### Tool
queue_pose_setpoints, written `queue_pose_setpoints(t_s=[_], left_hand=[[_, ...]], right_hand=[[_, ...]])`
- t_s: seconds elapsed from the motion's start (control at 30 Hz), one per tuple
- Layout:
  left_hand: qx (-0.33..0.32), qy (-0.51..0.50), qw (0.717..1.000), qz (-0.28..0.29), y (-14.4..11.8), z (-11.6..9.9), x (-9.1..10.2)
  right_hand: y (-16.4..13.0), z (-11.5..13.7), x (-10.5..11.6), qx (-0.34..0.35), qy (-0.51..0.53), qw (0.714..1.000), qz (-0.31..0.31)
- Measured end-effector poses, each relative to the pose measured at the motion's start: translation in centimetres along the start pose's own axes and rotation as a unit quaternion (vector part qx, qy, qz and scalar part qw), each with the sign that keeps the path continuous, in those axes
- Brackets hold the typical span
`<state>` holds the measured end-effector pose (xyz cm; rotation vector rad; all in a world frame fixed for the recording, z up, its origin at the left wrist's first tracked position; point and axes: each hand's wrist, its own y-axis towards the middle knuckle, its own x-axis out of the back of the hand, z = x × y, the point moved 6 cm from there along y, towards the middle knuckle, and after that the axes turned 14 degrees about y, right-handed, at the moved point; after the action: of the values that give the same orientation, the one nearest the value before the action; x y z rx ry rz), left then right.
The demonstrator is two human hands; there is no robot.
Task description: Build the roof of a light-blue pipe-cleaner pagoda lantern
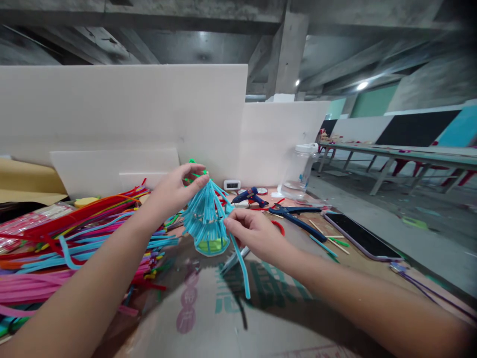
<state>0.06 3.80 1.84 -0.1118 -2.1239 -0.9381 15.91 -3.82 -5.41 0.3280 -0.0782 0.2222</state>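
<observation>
Blue fuzzy pipe cleaners make up most of that little cone-shaped lantern thing you've got held up over the cardboard sheet near the middle of the table. Your left hand is pinched shut on the top knot where the strands gather, next to a bit of green stem poking out. Your right hand is closed on one loose blue pipe cleaner that trails down from the frame toward you.

Progress-wise, I'd say you're well along: most of the ribs already run from the top down to the ring at the bottom, with something lime green sitting inside. That dangling strand isn't tied in yet, so the frame looks unfinished on the right side.

On the left there's a big pile of pipe cleaners in red, pink and blue. Further back to the right sit a blue glue gun, blue-handled pliers, a smartphone and a clear plastic jar. White foam boards wall off the far side.
</observation>
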Motion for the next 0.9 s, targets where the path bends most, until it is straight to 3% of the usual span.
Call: queue_pose_setpoints(t_s=[0.2, 0.57, 0.9], left_hand=[[-0.012, 0.007, 0.998, 0.064, -0.2, -0.4, -1.2], [-0.036, 0.019, 0.997, 0.059, -0.3, -0.5, -0.9], [-0.039, 0.036, 0.997, 0.058, -0.3, -1.0, -0.8]], right_hand=[[0.2, -1.6, -0.2, -0.038, 0.005, 0.999, -0.008], [-0.3, -2.8, -0.7, -0.099, 0.085, 0.991, -0.023], [-0.1, -2.6, -0.6, -0.057, 0.074, 0.995, -0.023]])
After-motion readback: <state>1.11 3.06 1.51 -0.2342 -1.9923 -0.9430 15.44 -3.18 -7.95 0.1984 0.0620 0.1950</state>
